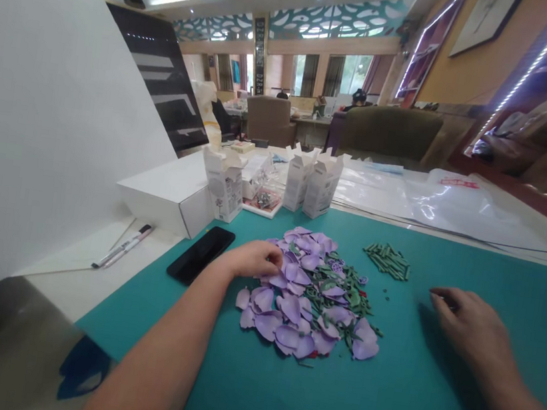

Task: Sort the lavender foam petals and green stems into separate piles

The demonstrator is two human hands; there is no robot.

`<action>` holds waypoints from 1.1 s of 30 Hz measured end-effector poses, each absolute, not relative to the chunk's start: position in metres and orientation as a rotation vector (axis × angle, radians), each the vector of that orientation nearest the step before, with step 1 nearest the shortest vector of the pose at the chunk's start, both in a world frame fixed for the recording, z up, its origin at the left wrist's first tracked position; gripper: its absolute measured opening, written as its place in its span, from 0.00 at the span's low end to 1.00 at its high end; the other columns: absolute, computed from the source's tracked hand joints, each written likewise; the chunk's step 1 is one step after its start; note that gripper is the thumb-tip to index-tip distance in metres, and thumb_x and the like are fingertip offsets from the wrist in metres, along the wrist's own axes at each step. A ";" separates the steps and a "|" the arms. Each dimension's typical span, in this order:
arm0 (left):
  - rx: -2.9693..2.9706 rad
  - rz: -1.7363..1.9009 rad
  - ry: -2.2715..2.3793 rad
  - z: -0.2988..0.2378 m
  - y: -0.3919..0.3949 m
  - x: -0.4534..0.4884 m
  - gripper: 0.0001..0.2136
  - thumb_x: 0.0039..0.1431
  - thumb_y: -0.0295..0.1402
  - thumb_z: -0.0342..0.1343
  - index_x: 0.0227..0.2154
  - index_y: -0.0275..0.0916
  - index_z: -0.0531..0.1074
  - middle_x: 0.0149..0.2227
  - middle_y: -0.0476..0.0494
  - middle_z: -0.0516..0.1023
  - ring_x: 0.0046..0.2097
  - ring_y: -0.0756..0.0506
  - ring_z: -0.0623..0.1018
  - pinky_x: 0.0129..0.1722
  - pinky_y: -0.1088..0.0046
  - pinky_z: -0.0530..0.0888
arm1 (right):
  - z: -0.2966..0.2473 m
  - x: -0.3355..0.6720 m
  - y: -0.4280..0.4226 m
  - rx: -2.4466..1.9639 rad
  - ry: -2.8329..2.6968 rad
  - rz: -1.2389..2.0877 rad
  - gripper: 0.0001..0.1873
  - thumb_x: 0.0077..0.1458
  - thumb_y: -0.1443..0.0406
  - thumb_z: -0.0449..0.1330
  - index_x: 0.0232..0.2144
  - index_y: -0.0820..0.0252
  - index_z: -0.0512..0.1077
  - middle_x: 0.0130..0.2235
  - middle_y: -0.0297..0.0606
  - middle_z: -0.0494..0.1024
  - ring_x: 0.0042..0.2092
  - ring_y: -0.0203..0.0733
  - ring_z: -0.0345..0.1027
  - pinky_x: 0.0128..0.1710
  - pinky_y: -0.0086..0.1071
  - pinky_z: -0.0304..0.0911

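Observation:
A heap of purple plastic petals (290,308) lies in the middle of the green mat, mixed with small green plastic parts (356,300). My left hand (257,259) reaches in at the upper left edge of this heap, its fingers curled against the petals. Whatever its fingertips may hold is hidden. Off to the right, my right hand (472,325) hovers by itself just over the mat, apart from the heap. Its thumb and fingers are drawn together, and I cannot make out what is between them. A small pile of green sticks (388,260) lies between the heap and this hand.
A black phone (201,254) lies left of the heap, with pens (124,247) beyond the mat edge. Opened white cartons (323,188), a white box (167,191) and a small tray (262,207) stand behind. Plastic sheeting (386,193) covers the back right.

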State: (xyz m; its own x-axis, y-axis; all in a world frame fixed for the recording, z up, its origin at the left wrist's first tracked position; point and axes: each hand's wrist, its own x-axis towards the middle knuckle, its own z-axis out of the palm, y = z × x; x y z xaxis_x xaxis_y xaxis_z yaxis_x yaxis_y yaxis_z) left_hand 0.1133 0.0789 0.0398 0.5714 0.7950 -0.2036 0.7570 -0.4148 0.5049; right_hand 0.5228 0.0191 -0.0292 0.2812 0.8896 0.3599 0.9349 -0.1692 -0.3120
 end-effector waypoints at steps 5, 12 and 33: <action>2.128 0.387 1.338 0.039 0.078 0.121 0.07 0.52 0.32 0.52 0.31 0.37 0.74 0.32 0.48 0.77 0.35 0.48 0.74 0.34 0.75 0.68 | -0.028 0.520 0.019 -2.060 -1.650 -0.129 0.21 0.49 0.52 0.46 0.31 0.56 0.74 0.34 0.47 0.76 0.36 0.52 0.68 0.36 0.42 0.63; 2.258 0.277 1.551 0.043 0.075 0.123 0.08 0.52 0.33 0.56 0.35 0.39 0.75 0.38 0.46 0.78 0.38 0.46 0.74 0.35 0.74 0.67 | -0.029 0.522 0.019 -2.014 -1.630 -0.152 0.21 0.46 0.51 0.47 0.29 0.55 0.74 0.33 0.46 0.76 0.35 0.52 0.69 0.36 0.43 0.64; 2.513 -0.227 1.422 0.050 0.062 0.126 0.06 0.52 0.36 0.57 0.31 0.40 0.74 0.37 0.45 0.79 0.39 0.44 0.75 0.37 0.72 0.68 | -0.019 0.511 0.013 -2.022 -1.638 -0.129 0.21 0.51 0.53 0.46 0.31 0.57 0.74 0.35 0.49 0.76 0.39 0.53 0.69 0.38 0.42 0.63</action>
